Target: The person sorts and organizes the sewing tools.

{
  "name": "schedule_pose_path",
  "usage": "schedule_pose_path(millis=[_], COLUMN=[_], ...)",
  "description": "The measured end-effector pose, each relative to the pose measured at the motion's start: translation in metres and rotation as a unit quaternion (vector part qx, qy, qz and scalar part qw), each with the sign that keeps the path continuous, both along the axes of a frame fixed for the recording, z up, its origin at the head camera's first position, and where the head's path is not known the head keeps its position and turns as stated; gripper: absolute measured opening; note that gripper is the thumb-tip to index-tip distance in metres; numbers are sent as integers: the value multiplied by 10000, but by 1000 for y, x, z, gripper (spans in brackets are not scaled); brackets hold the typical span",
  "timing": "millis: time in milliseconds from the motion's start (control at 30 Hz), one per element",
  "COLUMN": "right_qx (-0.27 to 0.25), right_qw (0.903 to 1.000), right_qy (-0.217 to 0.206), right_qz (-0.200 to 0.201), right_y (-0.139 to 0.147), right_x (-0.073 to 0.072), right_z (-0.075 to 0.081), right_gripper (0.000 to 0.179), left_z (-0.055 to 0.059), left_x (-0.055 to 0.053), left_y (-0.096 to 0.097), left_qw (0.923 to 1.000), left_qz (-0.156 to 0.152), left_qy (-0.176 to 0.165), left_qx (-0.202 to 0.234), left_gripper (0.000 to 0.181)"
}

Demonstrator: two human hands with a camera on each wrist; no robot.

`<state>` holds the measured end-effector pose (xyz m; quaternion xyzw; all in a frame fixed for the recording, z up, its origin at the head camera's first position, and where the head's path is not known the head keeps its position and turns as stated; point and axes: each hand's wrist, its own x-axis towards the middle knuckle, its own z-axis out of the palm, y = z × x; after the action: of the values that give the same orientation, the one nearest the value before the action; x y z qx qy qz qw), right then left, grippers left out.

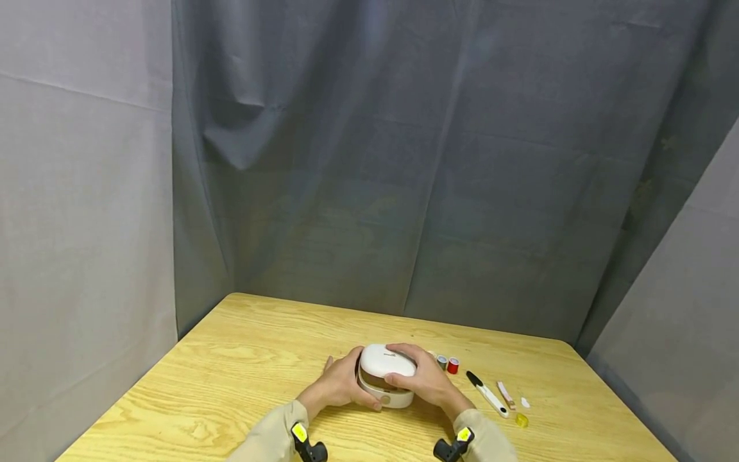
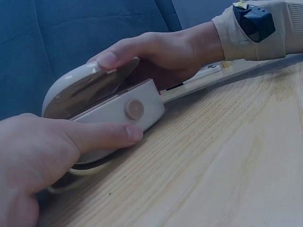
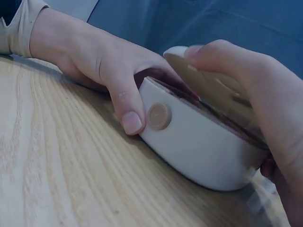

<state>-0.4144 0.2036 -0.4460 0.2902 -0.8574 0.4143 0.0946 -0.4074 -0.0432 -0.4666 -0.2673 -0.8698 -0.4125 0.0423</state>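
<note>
A rounded white storage box with a white base (image 3: 199, 146) rests on the wooden table. On its front sits a round tan button (image 3: 159, 116). The lid (image 1: 383, 358), white on top with brown sides, is tilted up from the base, with a gap showing in both wrist views. My left hand (image 1: 340, 383) grips the base at its left side, thumb along the front near the button. From the right, my right hand (image 1: 430, 380) holds the lid, with its thumb on the front edge. What lies inside the box is hidden.
Right of the box stand a red thread spool (image 1: 453, 366) and a grey-blue spool (image 1: 442, 362). Farther right lie a black-and-white long tool (image 1: 487, 394), a slim pink-and-white piece (image 1: 505, 395), a small white piece (image 1: 525, 402) and a yellow roll (image 1: 522, 420). Grey curtains (image 1: 404, 160) hang behind the table.
</note>
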Motion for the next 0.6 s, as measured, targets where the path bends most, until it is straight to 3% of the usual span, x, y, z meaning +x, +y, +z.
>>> schedule_pose_path(millis=[267,600], right_qx=[-160,-448], right_qw=[9985,9959], right_qy=[426,538], right_qz=[-300,-572], right_y=[1,1], right_x=[0,1], right_z=[-8,-11], right_gripper=[53,48], left_z=[-2,-3], left_x=[1,-1], left_y=[1,0], left_qw=[10000,10000], left_qz=[-5,-21], left_qy=[15,32], left_qx=[34,60], left_gripper=[116,118])
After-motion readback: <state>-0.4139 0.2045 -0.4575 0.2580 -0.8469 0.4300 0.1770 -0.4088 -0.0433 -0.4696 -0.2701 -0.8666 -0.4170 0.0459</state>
